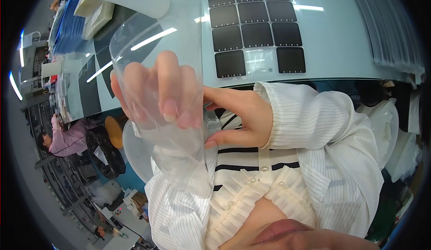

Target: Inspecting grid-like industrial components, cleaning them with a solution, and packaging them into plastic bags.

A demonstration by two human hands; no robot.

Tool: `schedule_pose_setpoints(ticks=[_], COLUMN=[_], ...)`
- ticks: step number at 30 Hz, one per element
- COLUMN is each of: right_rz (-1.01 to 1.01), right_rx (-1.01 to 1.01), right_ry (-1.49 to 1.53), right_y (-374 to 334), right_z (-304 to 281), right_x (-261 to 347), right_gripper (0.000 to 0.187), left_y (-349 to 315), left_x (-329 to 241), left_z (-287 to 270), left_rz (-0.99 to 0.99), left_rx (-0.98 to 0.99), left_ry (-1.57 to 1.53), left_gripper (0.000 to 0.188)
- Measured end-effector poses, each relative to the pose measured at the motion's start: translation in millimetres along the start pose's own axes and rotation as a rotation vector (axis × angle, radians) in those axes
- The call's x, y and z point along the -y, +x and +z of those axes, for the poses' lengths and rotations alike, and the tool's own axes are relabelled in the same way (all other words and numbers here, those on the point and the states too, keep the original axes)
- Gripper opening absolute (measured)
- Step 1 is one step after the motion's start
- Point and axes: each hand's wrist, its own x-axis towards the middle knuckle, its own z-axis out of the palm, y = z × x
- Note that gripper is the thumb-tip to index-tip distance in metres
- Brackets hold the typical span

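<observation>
No legible text. Black rectangular cards with rounded corners [256,35], laid in rows on the pale, glossy desk [334,41], carry small pale marks along the lower edge; too small to decipher.

Head-mounted fisheye camera, left unit of a side-by-side pair, facing steeply down — left hand [164,88] and right hand [248,115] at close range, wearer's torso [240,161] below, glossy table [332,43] across upper view; straight edges bend rimward.
</observation>
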Motion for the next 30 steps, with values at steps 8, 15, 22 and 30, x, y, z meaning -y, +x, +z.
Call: schedule_pose_setpoints(ticks=[8, 15, 22, 30], right_rz=[0.059, 0.039, 0.392, 0.038], right_rx=[-0.061, 0.018, 0.021, -0.531], right_ry=[0.102, 0.157, 0.980, 0.449], right_y=[-10.9, -4.8, 7.3, 5.5], right_z=[-11.6, -8.8, -23.1, -40.5], right_x=[5.3, -8.6, 1.3, -6.1], right_gripper=[0.108, 0.103, 0.084, 0.058], left_y=[-4.3, -0.9, 0.8, 9.3], left_x=[-12.3, 16.0, 19.9, 12.6], left_z=[-15.8, -33.0, -36.3, -14.2], left_rz=[0.236, 0.245, 0.289, 0.080], left_rx=[-0.238, -0.231, -0.135, -0.121], left_ry=[0.029, 0.064, 0.184, 0.211], left_gripper=[0.039, 0.043, 0.051, 0.104])
